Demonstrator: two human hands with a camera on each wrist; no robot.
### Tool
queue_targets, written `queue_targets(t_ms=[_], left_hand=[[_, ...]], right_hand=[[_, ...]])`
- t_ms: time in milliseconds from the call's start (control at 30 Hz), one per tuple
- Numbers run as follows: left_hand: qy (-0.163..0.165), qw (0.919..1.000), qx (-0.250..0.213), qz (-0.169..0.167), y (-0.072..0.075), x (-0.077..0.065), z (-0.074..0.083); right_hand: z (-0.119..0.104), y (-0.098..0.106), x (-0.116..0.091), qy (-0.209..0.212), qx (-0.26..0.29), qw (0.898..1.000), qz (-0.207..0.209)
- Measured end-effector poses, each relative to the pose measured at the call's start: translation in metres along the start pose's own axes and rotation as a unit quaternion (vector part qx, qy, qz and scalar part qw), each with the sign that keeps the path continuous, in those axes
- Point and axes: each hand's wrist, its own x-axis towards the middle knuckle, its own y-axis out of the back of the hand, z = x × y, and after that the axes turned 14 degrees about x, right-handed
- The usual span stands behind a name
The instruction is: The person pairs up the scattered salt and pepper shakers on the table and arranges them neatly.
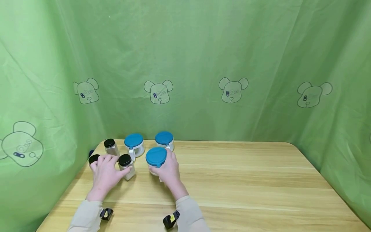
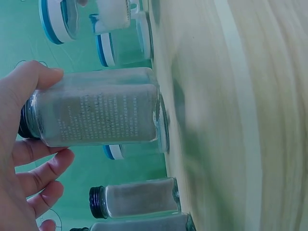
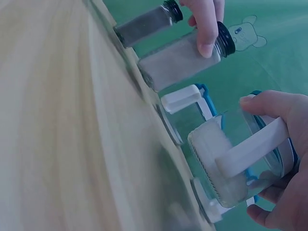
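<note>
1. Blue-lidded clear jar in the person's right grip, tilted and raised above the wooden table; white handle on its side, white contents inside.
2. Right grip curled around that jar near the lid, thumb on one side, fingers on the other.
3. Black-lidded clear jar in the left grip, left of the blue-lidded one; rows of small print on its side, greyish contents; contact with the table hard to tell.
4. Left grip pinching that jar just below the lid, between thumb and index finger, other fingers loosely bent.
5. Beyond the left grip, standing slim jar with black lid; farther left, black lid of another jar, partly hidden behind the fingers.
6. Farther back on the table, left rear jar and right rear jar, both blue-lidded with white handles.
7. Pale sleeves on both arms, small black device at each wrist.
8. Green cloth behind and at both sides, printed with outlined animal heads.
</note>
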Motion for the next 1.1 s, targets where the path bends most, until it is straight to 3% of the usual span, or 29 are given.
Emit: queue_targets(t_ms=[467,1100], left_hand=[[-0.01,0.9996,-0.013,-0.023,-0.001,0.0,0.01],[-0.041,0.9983,-0.026,-0.033,-0.001,0.011,0.037]], right_hand=[[0.003,0.021,0.008,0.001,0.022,1.0,0.019],[0.003,0.037,0.01,-0.007,-0.002,1.0,0.031]])
